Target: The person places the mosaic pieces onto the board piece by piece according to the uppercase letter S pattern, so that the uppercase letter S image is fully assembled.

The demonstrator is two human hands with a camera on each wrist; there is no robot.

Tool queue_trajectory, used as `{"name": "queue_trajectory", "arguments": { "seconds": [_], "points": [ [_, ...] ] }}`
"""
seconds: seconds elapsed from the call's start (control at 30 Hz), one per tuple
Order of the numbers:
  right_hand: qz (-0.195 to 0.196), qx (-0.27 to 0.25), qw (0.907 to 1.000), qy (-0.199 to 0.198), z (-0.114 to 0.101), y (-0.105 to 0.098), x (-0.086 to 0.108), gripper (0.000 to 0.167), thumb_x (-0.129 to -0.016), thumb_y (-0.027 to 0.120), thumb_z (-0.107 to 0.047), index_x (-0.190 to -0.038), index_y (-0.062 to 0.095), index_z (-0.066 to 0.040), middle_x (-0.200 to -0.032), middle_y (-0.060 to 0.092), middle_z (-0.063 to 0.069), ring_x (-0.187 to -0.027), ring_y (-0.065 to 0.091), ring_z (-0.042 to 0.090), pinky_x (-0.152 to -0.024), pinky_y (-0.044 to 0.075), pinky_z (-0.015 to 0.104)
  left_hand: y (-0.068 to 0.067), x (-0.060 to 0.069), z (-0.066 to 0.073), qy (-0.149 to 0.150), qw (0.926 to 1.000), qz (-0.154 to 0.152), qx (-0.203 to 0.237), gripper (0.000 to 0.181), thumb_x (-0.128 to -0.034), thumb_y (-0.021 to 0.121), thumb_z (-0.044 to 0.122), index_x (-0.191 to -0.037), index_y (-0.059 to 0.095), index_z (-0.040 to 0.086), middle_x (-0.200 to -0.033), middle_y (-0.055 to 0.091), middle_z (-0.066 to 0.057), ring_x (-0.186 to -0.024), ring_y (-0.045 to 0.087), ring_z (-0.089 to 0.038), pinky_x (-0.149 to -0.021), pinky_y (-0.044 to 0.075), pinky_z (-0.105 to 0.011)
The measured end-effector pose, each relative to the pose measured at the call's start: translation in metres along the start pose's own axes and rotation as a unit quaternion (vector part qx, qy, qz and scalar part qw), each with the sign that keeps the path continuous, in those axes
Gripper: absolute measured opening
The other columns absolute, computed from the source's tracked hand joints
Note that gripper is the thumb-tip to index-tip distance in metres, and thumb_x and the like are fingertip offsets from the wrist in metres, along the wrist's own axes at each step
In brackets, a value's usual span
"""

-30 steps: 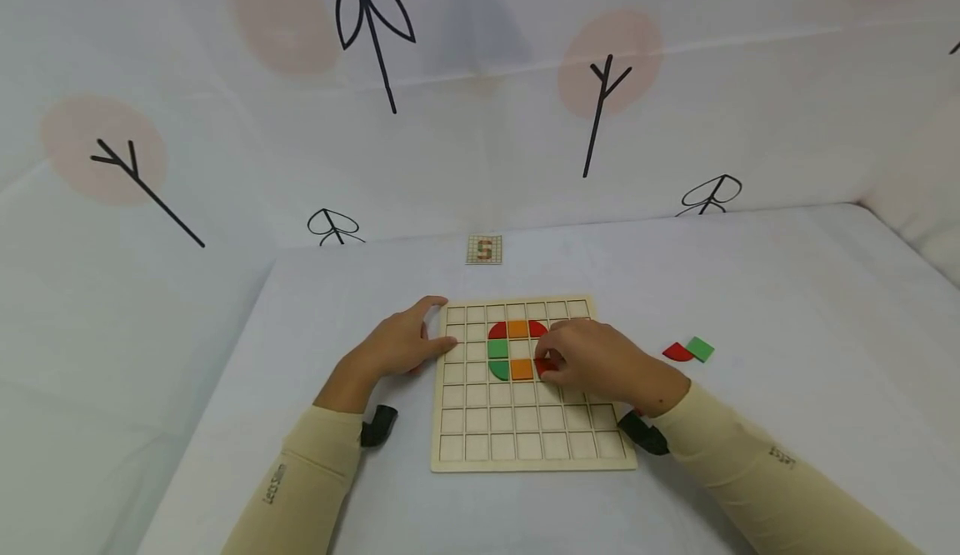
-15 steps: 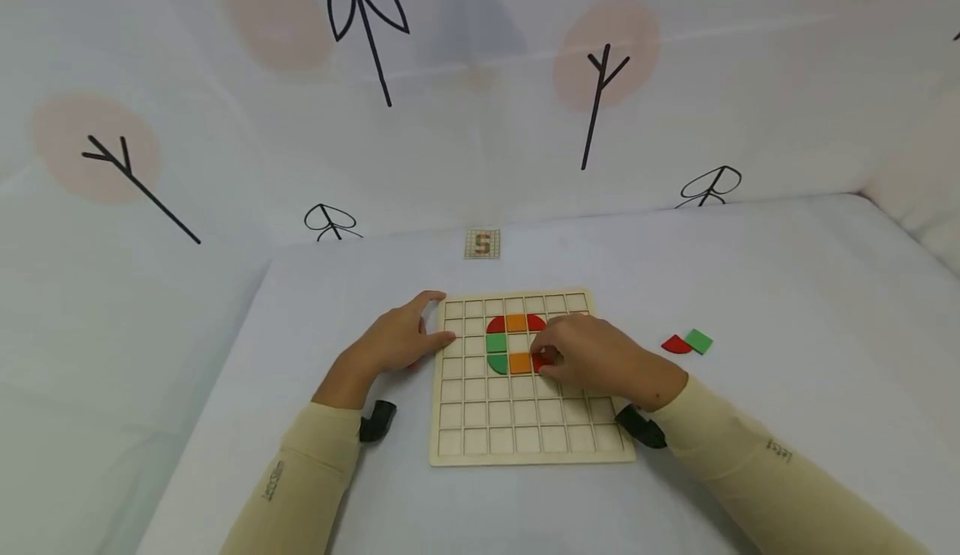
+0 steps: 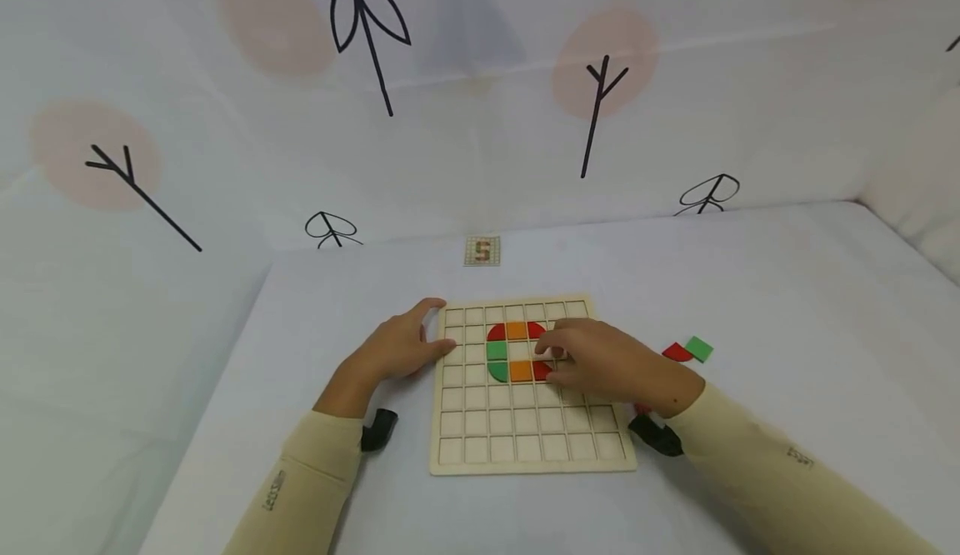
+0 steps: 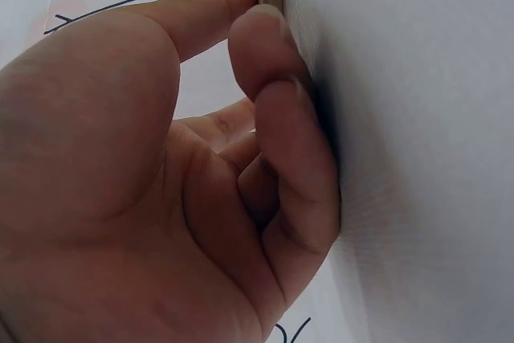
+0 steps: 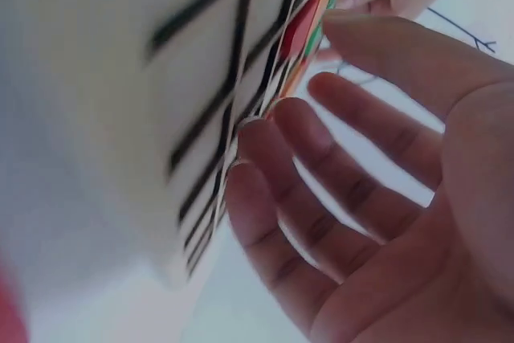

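A pale wooden grid board (image 3: 502,426) lies on the white-covered table. Its cells hold red quarter-round tiles (image 3: 497,332), orange square tiles (image 3: 517,330) and green tiles (image 3: 497,351), set around one bare cell. My left hand (image 3: 397,344) steadies the board at its upper left side, thumb on the edge and index finger at the corner; in the left wrist view its other fingers (image 4: 293,150) are curled beside the edge. Over the board's right part, my right hand (image 3: 600,359) has its fingers loosely bent beside a lower red tile (image 3: 540,370), with nothing visible between them.
Behind the board lies a small pattern card (image 3: 482,251) with an S-like figure. To the right are a loose red tile (image 3: 678,352) and a green square tile (image 3: 699,348). Another red piece (image 3: 642,409) shows partly under the right wrist. A printed cloth (image 3: 450,138) hangs behind.
My right hand has drawn slightly back to the right and its fingers have loosened, leaving the lower red tile in its cell. The left hand stays at the board's edge.
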State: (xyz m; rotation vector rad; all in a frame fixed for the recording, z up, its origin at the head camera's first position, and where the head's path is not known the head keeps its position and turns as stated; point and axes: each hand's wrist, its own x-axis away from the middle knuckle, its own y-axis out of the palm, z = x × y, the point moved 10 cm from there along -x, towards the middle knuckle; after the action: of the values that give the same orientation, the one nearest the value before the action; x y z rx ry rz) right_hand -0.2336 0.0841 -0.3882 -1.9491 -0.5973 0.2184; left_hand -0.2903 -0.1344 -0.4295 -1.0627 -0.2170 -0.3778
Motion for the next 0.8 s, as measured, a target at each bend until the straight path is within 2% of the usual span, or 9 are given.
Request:
{"name": "queue_trajectory", "arguments": {
  "seconds": [0.1, 0.3, 0.47, 0.6, 0.7, 0.8],
  "points": [
    [0.01, 0.018, 0.9998, 0.005, 0.011, -0.013, 0.014, 0.025, -0.088, 0.077, -0.025, -0.111, 0.074, -0.017, -0.106, 0.066, -0.004, -0.092, 0.061, 0.012, -0.084, 0.054, 0.036, -0.001, -0.001, 0.003, 0.005, 1.0, 0.003, -0.003, 0.071, -0.0919, 0.069, 0.048, -0.152, 0.034, 0.033, -0.074, 0.062, -0.005, -0.056, 0.056, -0.017, -0.056, 0.039, -0.03],
    [0.039, 0.047, 0.9979, 0.023, 0.038, -0.036, 0.043, 0.026, -0.088, 0.078, -0.027, -0.112, 0.074, -0.018, -0.109, 0.066, -0.003, -0.095, 0.061, 0.015, -0.085, 0.056, 0.039, -0.002, 0.0, 0.002, 0.002, 0.9999, 0.008, -0.006, 0.071, -0.0915, 0.069, 0.047, -0.152, 0.035, 0.032, -0.077, 0.06, -0.005, -0.059, 0.056, -0.017, -0.058, 0.039, -0.031],
    [0.062, 0.047, 0.9965, 0.03, 0.065, -0.047, 0.064, 0.024, -0.087, 0.079, -0.025, -0.109, 0.075, -0.018, -0.112, 0.066, -0.001, -0.099, 0.062, 0.019, -0.083, 0.057, 0.04, -0.001, 0.004, 0.001, 0.0, 1.0, 0.008, -0.005, 0.07, -0.0917, 0.07, 0.046, -0.152, 0.036, 0.031, -0.079, 0.059, -0.005, -0.061, 0.056, -0.017, -0.059, 0.039, -0.031],
    [0.089, 0.051, 0.994, 0.038, 0.086, -0.056, 0.08, 0.025, -0.086, 0.079, -0.021, -0.11, 0.075, -0.019, -0.115, 0.066, 0.002, -0.11, 0.06, 0.028, -0.09, 0.055, 0.048, -0.001, 0.005, 0.004, 0.007, 0.9999, 0.007, -0.003, 0.071, -0.0919, 0.07, 0.046, -0.152, 0.036, 0.03, -0.077, 0.06, -0.005, -0.058, 0.056, -0.017, -0.058, 0.039, -0.031],
    [0.103, 0.045, 0.9928, 0.041, 0.098, -0.059, 0.088, 0.027, -0.085, 0.079, -0.018, -0.112, 0.075, -0.017, -0.119, 0.066, 0.007, -0.116, 0.058, 0.033, -0.094, 0.052, 0.054, -0.001, 0.003, 0.004, 0.008, 0.9999, 0.005, -0.004, 0.07, -0.0921, 0.069, 0.047, -0.152, 0.035, 0.03, -0.076, 0.06, -0.005, -0.057, 0.056, -0.017, -0.059, 0.039, -0.031],
    [0.099, 0.041, 0.993, 0.049, 0.107, -0.059, 0.09, 0.03, -0.085, 0.079, -0.017, -0.115, 0.074, -0.015, -0.121, 0.065, 0.009, -0.117, 0.057, 0.036, -0.095, 0.051, 0.056, -0.001, 0.002, 0.003, 0.005, 1.0, 0.002, -0.003, 0.07, -0.0924, 0.068, 0.047, -0.152, 0.035, 0.032, -0.075, 0.061, -0.005, -0.056, 0.056, -0.018, -0.06, 0.04, -0.032]
  ]
}}
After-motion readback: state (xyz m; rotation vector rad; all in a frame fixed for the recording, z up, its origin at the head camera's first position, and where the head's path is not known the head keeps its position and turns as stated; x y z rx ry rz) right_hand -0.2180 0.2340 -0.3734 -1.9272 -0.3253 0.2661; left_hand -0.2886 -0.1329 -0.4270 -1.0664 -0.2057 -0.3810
